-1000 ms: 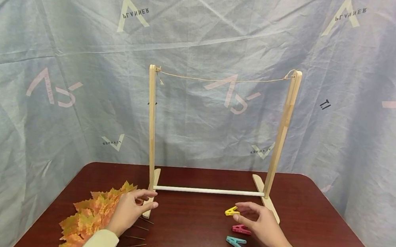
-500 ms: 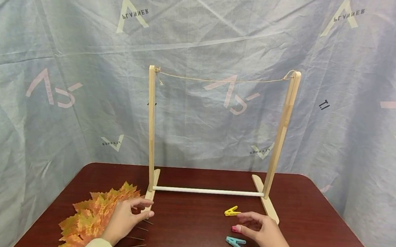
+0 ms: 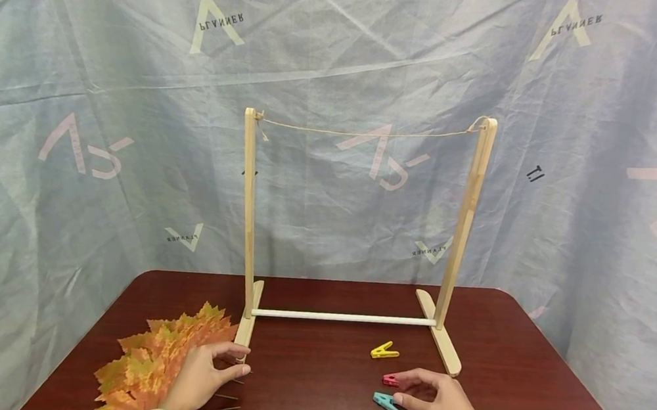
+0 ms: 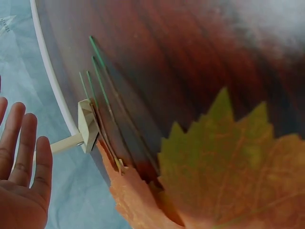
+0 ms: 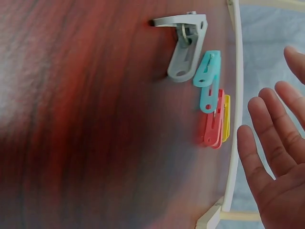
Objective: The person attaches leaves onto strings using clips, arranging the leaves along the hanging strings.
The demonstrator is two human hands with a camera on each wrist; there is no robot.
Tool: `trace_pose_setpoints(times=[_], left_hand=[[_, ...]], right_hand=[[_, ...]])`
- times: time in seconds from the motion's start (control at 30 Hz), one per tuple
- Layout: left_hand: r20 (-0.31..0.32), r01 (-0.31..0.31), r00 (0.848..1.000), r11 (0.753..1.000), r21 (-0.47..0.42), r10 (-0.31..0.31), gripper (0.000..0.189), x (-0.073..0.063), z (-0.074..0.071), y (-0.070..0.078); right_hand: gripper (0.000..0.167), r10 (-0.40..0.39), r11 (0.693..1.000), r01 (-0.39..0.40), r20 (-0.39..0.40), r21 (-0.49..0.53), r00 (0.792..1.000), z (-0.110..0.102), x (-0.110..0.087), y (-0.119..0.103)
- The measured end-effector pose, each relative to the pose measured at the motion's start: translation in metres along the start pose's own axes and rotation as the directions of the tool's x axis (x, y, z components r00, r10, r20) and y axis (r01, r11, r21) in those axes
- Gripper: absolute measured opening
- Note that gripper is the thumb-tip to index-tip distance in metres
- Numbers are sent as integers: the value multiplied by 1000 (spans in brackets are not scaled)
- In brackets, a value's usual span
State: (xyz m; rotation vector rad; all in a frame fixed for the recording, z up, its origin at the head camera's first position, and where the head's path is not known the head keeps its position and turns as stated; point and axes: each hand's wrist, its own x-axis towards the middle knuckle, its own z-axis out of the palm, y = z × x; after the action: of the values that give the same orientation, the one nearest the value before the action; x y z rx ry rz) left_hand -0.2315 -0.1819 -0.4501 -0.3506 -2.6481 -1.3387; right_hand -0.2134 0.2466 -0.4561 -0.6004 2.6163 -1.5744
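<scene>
My left hand point(image 3: 202, 374) hovers at the right side of a pile of orange-green artificial maple leaves point(image 3: 156, 353), its relaxed fingers holding nothing. Thin stems point(image 4: 112, 100) with green tips reach out from the pile in the left wrist view. My right hand point(image 3: 443, 401) is over the clothespins, fingers apart and nothing between them; its thumb overlaps the teal clothespin point(image 3: 384, 403) in the head view. Beyond that lie a red clothespin point(image 3: 389, 380), partly behind the fingers, and a yellow clothespin point(image 3: 384, 350). The grey clothespin point(image 5: 187, 57) is nearest the person.
A wooden frame point(image 3: 460, 244) stands at the back of the dark red table point(image 3: 312, 375), with a string point(image 3: 365, 134) tied between its post tops. A white rod point(image 3: 341, 316) joins the posts low down. Grey printed cloth point(image 3: 343, 48) hangs behind and at the sides.
Both hands have drawn back toward the person. The right hand went from beside the yellow clothespin to beside the teal one. Leaves and clothespins stay where they were.
</scene>
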Motion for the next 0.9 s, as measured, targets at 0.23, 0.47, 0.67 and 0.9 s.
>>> trace_pose_setpoints(times=[0.23, 0.47, 0.67, 0.9], left_hand=[[48, -7, 999, 1000, 15, 6, 24, -6, -1, -7], [106, -14, 994, 999, 41, 9, 22, -11, 1, -15], [150, -13, 989, 998, 60, 4, 22, -16, 0, -20], [174, -29, 984, 999, 27, 24, 19, -19, 2, -28]], right_hand=[[32, 37, 999, -36, 40, -26, 999, -2, -7, 6], [33, 118, 992, -122, 114, 22, 986, -3, -10, 10], [32, 112, 991, -123, 174, 54, 978, -1, -11, 14], [27, 71, 993, -89, 202, 80, 977, 1, -13, 18]])
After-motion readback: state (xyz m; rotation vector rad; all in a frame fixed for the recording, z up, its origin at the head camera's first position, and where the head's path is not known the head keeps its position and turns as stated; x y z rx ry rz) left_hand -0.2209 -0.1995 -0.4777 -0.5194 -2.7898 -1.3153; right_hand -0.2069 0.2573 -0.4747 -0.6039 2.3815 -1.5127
